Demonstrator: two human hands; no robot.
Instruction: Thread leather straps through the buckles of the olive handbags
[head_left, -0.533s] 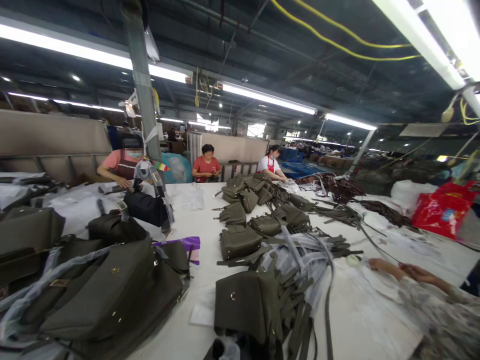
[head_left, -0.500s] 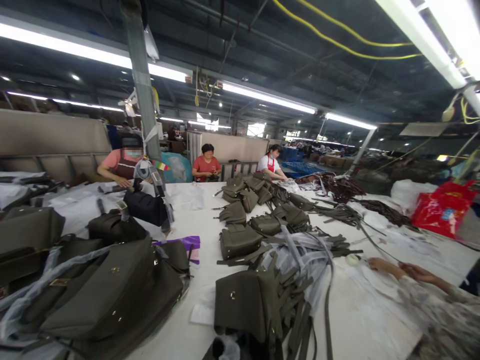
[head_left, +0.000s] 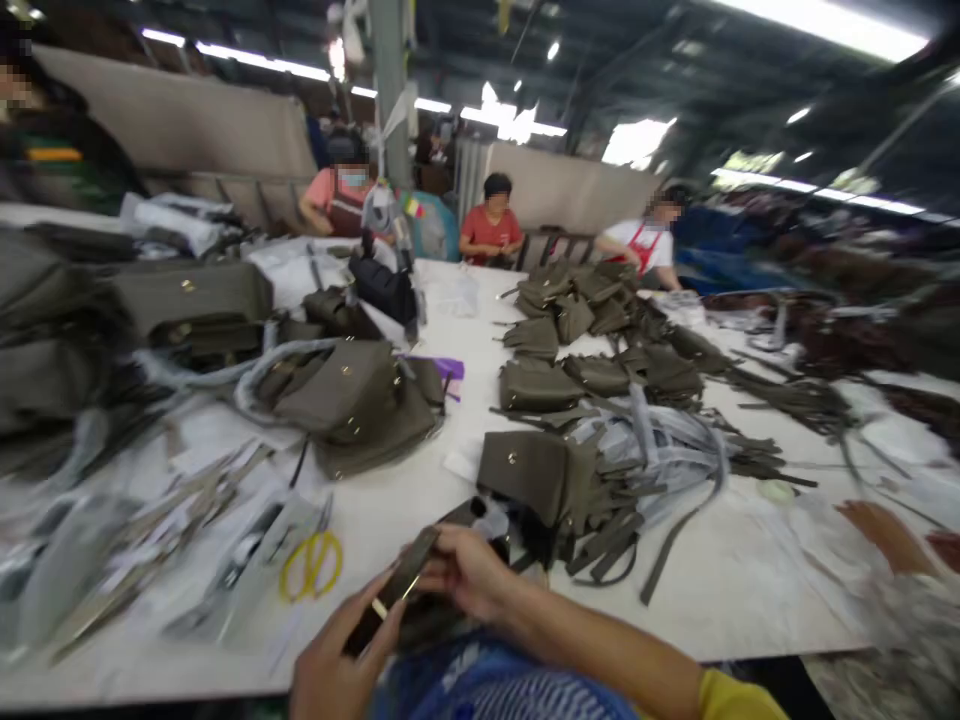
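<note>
At the table's near edge, both hands hold a dark olive strap (head_left: pixel 411 562) with gold-coloured metal fittings. My left hand (head_left: pixel 339 648) grips its lower end between thumb and fingers. My right hand (head_left: pixel 471 572) pinches the upper end, its fingers partly behind the strap. More dark material below the strap is half hidden by my hands. Yellow-handled scissors (head_left: pixel 311 566) lie to the left of my hands. Just beyond them sits a small olive bag (head_left: pixel 523 474) with a gold clasp. Blur hides the finer detail of the strap.
Larger olive bags (head_left: pixel 337 395) fill the left side, with loose straps and plastic (head_left: pixel 187 520) nearer me. Small olive bags (head_left: pixel 540 385) and straps lie right of centre. Several people work around the table; one co-worker's hand (head_left: pixel 885 535) is at the right.
The view has tilted down and turned left. My two hands with the strap and the scissors now show at the bottom; neither was in the earlier view.
</note>
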